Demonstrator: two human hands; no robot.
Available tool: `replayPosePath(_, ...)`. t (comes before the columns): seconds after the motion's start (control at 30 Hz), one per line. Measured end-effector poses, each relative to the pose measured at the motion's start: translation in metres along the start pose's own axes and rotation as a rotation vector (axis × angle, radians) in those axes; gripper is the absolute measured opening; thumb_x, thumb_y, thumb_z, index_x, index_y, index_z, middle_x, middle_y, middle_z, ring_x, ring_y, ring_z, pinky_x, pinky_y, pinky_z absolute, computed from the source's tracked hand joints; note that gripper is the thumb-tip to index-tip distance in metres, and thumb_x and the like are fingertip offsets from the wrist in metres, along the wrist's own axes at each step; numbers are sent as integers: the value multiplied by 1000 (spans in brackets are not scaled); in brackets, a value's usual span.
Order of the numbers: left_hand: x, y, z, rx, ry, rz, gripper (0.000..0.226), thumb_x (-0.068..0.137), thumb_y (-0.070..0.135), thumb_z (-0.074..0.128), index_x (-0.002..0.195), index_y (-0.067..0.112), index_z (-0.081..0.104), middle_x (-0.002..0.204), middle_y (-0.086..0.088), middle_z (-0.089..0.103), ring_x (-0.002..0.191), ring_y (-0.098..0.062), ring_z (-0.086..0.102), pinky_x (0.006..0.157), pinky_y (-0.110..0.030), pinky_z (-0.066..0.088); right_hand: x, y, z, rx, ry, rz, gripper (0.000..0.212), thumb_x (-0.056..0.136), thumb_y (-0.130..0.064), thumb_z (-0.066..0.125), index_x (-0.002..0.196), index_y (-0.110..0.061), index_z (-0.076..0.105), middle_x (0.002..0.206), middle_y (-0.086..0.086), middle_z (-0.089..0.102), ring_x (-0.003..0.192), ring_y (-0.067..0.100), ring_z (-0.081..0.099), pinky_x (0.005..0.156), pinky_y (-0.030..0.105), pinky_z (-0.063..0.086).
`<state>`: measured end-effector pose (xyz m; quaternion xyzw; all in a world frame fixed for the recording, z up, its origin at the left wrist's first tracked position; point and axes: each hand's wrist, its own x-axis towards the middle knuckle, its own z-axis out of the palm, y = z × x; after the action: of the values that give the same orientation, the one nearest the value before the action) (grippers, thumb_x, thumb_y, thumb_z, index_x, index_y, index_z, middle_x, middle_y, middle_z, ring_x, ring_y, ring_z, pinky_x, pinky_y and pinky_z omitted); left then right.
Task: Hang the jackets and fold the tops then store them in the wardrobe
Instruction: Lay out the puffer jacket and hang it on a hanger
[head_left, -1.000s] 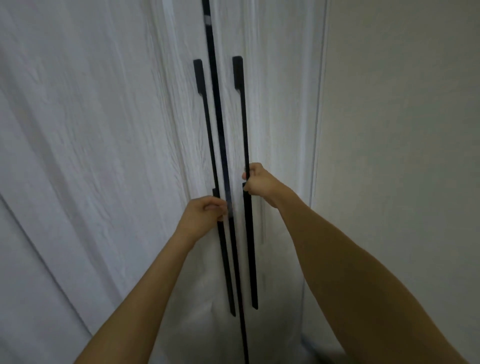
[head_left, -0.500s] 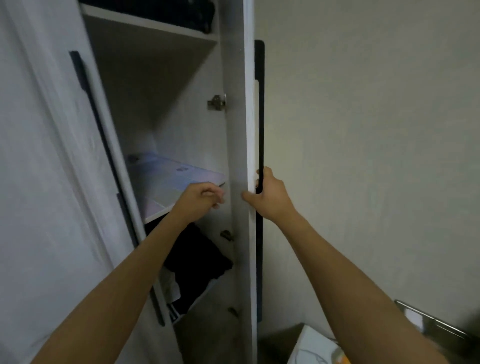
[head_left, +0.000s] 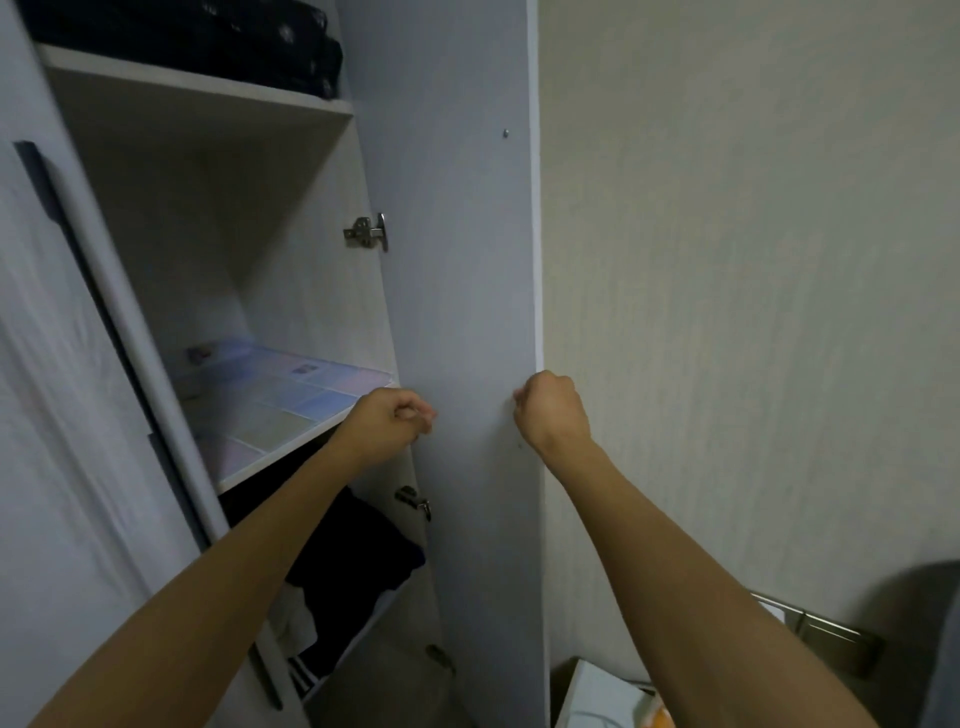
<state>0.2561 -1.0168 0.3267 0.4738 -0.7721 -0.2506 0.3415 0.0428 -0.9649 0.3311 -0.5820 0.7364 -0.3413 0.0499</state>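
The white wardrobe stands open in front of me. Its right door (head_left: 467, 260) is swung out, inner face towards me. My right hand (head_left: 553, 413) grips that door's free edge at mid height with curled fingers. My left hand (head_left: 389, 423) hangs as a loose fist with nothing in it, just in front of the middle shelf (head_left: 280, 415), which has a pastel patterned liner. Dark folded clothes (head_left: 208, 36) lie on the top shelf. More dark clothes (head_left: 358, 561) and a white garment (head_left: 296, 618) sit on the lower shelf.
The left door (head_left: 62, 467) with its long dark handle (head_left: 52, 208) stands at the far left. A plain wall (head_left: 753, 312) is close behind the right door. A white object (head_left: 597, 696), a metal frame (head_left: 831, 634) and something grey (head_left: 935, 623) lie low at the right.
Both doors were shut with my hands on the dark handles. The doors have swung open, the right one further out, and my left hand has let go of its handle.
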Motion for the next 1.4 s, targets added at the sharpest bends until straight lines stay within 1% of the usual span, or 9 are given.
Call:
replayPosePath(0.07, 3, -1, -2, 5, -4, 4, 22, 88, 6, 64, 79, 24, 72, 71, 10, 71, 80, -24, 71, 84, -40, 57, -1, 5, 0, 84, 4, -20, 18, 99, -7, 47, 101, 4, 62, 96, 15, 62, 84, 30, 62, 69, 32, 49)
replayPosePath(0.3, -4, -33, -15, 261, -49, 35, 15, 89, 14, 60, 83, 22, 71, 92, -3, 74, 89, -19, 69, 87, -32, 54, -14, 1, 17, 173, -130, -180, 19, 96, -14, 57, 111, -7, 67, 111, 10, 65, 97, 25, 64, 84, 28, 51)
replayPosePath(0.47, -20, -66, -55, 1093, -162, -62, 24, 90, 36, 55, 109, 23, 63, 114, -5, 64, 105, -26, 59, 93, -35, 41, -26, -16, 42, 157, -194, -271, 13, 95, -13, 60, 103, -9, 70, 100, 7, 68, 92, 22, 65, 77, 23, 48)
replayPosePath(0.57, -26, -82, -79, 1591, -295, -243, 39, 92, 41, 51, 125, 22, 58, 128, -6, 58, 123, -29, 48, 112, -51, 22, -33, -29, 57, 147, -239, -314, 12, 94, -11, 60, 99, -8, 70, 97, 8, 70, 86, 20, 64, 75, 25, 52)
replayPosePath(0.63, -29, -97, -95, 1739, -356, -372, 47, 95, 44, 48, 136, 20, 53, 142, -9, 50, 137, -35, 35, 117, -61, 7, -35, -46, 70, 142, -290, -367, 12, 94, -10, 59, 97, -7, 71, 96, 9, 70, 85, 19, 64, 76, 24, 52)
replayPosePath(0.83, -34, -122, -100, 1791, -415, -424, 50, 98, 42, 46, 142, 18, 48, 146, -11, 44, 133, -31, 37, 112, -47, 23, -46, -86, 104, 138, -398, -433, 12, 90, -7, 61, 94, -3, 72, 98, 11, 72, 92, 25, 66, 86, 33, 52)
replayPosePath(1.1, -76, -125, -75, 1949, -557, -486, 70, 98, 63, 29, 157, 24, 20, 163, -6, 19, 150, -36, 9, 117, -62, -6, -89, -49, 86, 124, -454, -472, 14, 90, -11, 62, 92, -2, 72, 96, 10, 70, 88, 23, 64, 82, 30, 50)
replayPosePath(1.2, -87, -101, -51, 1959, -551, -453, 63, 99, 54, 39, 153, 21, 33, 157, -7, 32, 145, -36, 22, 118, -59, 6, -107, -28, 67, 179, -479, -508, 13, 92, -11, 63, 96, -4, 72, 101, 10, 70, 93, 25, 64, 84, 30, 50)
replayPosePath(1.4, -159, -40, -14, 1944, -388, -123, 45, 93, 32, 59, 136, 17, 55, 138, -7, 52, 129, -29, 43, 115, -43, 20, -131, 0, 47, 212, -473, -537, 13, 93, -14, 63, 98, -8, 74, 104, 11, 69, 87, 20, 62, 74, 16, 39)
